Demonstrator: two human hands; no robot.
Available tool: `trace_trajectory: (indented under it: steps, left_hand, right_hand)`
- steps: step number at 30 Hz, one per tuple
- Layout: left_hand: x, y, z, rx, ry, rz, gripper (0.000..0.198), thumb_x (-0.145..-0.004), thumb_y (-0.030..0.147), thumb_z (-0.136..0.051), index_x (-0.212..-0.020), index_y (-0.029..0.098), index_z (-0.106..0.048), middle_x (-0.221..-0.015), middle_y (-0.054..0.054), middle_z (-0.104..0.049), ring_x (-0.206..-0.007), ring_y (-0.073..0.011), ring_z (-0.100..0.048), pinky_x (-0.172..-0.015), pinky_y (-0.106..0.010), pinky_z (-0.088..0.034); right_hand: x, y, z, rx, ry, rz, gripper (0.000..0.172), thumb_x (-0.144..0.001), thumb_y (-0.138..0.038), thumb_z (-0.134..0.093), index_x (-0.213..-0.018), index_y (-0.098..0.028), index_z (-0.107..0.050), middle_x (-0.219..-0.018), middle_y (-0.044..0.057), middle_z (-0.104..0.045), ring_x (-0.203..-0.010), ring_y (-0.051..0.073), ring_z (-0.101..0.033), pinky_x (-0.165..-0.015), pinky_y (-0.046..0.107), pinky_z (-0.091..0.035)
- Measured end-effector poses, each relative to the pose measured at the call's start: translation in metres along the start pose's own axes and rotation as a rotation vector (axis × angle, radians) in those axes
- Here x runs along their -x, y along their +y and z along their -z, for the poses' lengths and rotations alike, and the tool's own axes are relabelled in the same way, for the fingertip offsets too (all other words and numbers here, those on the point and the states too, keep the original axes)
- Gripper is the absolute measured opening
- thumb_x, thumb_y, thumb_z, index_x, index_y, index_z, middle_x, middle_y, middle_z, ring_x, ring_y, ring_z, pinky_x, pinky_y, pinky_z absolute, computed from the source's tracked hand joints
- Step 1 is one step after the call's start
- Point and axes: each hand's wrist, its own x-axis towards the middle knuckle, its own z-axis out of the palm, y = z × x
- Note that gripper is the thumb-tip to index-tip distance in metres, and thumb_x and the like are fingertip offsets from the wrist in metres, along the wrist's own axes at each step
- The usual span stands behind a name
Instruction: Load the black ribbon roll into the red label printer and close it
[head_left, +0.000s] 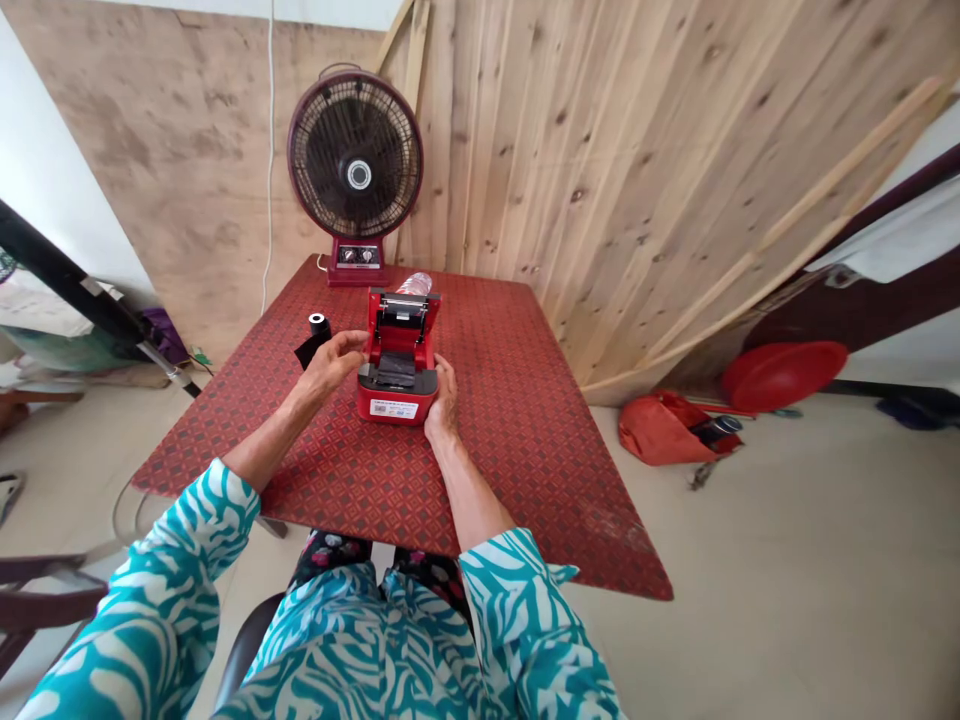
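A: On the head view, where's the red thermal printer point(397, 395) from your end?

B: I see it mid-counter point(525, 470), lid raised, a black roll point(318, 325) just left of it. It looks light but stiff; I'd take it by the base.

A: Hands?

B: Right hand point(444, 400) lies cupped against its side; left hand point(326, 365) curls at its left edge, and I can't tell if it's pinching.
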Motion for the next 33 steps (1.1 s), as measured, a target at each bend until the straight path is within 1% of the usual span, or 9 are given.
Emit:
trace_trajectory:
  steps: [4, 7, 10, 12, 14, 18, 23, 28, 33]
  left_hand:
    - [-0.03, 0.016, -0.017, -0.391, -0.225, -0.164, 0.014, -0.069, 0.021, -0.067, -0.082, 0.019, -0.074, -0.084, -0.005, -0.071, -0.083, -0.0208, -0.063, -0.083, -0.031, -0.045]
    - [-0.059, 0.023, -0.036, -0.729, -0.4, -0.218, 0.013, -0.066, 0.015, -0.064, -0.071, 0.024, -0.074, -0.077, -0.003, -0.072, -0.082, -0.0222, -0.064, -0.079, -0.029, -0.044]
    - [-0.08, 0.023, -0.049, -1.069, -0.537, -0.181, 0.014, -0.06, 0.013, -0.064, -0.06, 0.025, -0.07, -0.067, -0.003, -0.069, -0.07, -0.0213, -0.06, -0.067, -0.027, -0.04]
    - [-0.088, 0.021, -0.052, -1.14, -0.627, -0.168, 0.012, -0.057, 0.013, -0.064, -0.056, 0.025, -0.068, -0.062, -0.002, -0.068, -0.064, -0.0199, -0.057, -0.062, -0.026, -0.038]
    - [-0.091, 0.02, -0.052, -1.114, -0.676, -0.151, 0.012, -0.053, 0.013, -0.066, -0.054, 0.025, -0.066, -0.056, -0.001, -0.064, -0.058, -0.0187, -0.054, -0.059, -0.026, -0.036]
    - [-0.089, 0.019, -0.049, -1.1, -0.644, -0.113, 0.015, -0.049, 0.012, -0.07, -0.052, 0.024, -0.063, -0.049, 0.001, -0.056, -0.055, -0.0178, -0.052, -0.058, -0.026, -0.034]
    - [-0.082, 0.019, -0.047, -1.198, -0.544, -0.198, 0.017, -0.053, 0.017, -0.072, -0.068, 0.024, -0.066, -0.067, -0.001, -0.064, -0.065, -0.0191, -0.055, -0.061, -0.026, -0.034]
    - [-0.074, 0.023, -0.047, -1.121, -0.451, -0.26, 0.029, -0.054, 0.016, -0.073, -0.08, 0.025, -0.069, -0.078, -0.002, -0.067, -0.077, -0.0222, -0.06, -0.067, -0.027, -0.039]
    - [-0.057, 0.04, -0.041, -0.971, -0.499, -0.312, 0.025, -0.059, 0.019, -0.076, -0.083, 0.023, -0.072, -0.082, -0.002, -0.068, -0.077, -0.0204, -0.061, -0.07, -0.027, -0.042]
  right_hand:
    - [0.0, -0.001, 0.0, 0.014, -0.003, 0.014, 0.045, -0.08, -0.054, -0.055, -0.111, -0.023, -0.065, -0.108, 0.002, -0.068, -0.096, 0.015, -0.059, -0.094, 0.035, -0.047]
    - [0.0, -0.002, 0.0, 0.009, 0.001, 0.019, 0.046, -0.079, -0.055, -0.056, -0.11, -0.023, -0.065, -0.11, 0.002, -0.068, -0.099, 0.016, -0.059, -0.096, 0.035, -0.047]
    - [0.0, -0.001, -0.001, 0.003, -0.004, 0.017, 0.047, -0.078, -0.057, -0.057, -0.11, -0.023, -0.066, -0.111, 0.002, -0.068, -0.104, 0.016, -0.059, -0.098, 0.036, -0.047]
    - [-0.001, 0.0, -0.001, 0.005, -0.007, 0.021, 0.046, -0.079, -0.056, -0.057, -0.11, -0.023, -0.066, -0.113, 0.003, -0.067, -0.107, 0.016, -0.058, -0.099, 0.036, -0.046]
    - [-0.002, 0.001, -0.002, 0.003, -0.004, 0.023, 0.044, -0.08, -0.054, -0.057, -0.11, -0.023, -0.067, -0.114, 0.003, -0.067, -0.109, 0.016, -0.058, -0.1, 0.035, -0.046]
    - [-0.003, 0.002, -0.002, -0.003, -0.007, 0.031, 0.041, -0.081, -0.052, -0.056, -0.109, -0.024, -0.067, -0.112, 0.003, -0.068, -0.109, 0.016, -0.058, -0.099, 0.035, -0.047]
    - [-0.003, 0.001, -0.003, -0.009, -0.011, 0.034, 0.042, -0.08, -0.052, -0.057, -0.109, -0.024, -0.068, -0.111, 0.003, -0.068, -0.108, 0.017, -0.058, -0.099, 0.035, -0.046]
    - [-0.004, 0.0, -0.003, -0.021, -0.003, 0.031, 0.043, -0.079, -0.054, -0.057, -0.108, -0.024, -0.067, -0.109, 0.003, -0.069, -0.107, 0.017, -0.058, -0.1, 0.037, -0.046]
    - [-0.004, 0.002, 0.0, 0.001, -0.014, 0.046, 0.041, -0.081, -0.053, -0.056, -0.107, -0.024, -0.067, -0.109, 0.002, -0.069, -0.107, 0.017, -0.059, -0.098, 0.035, -0.047]
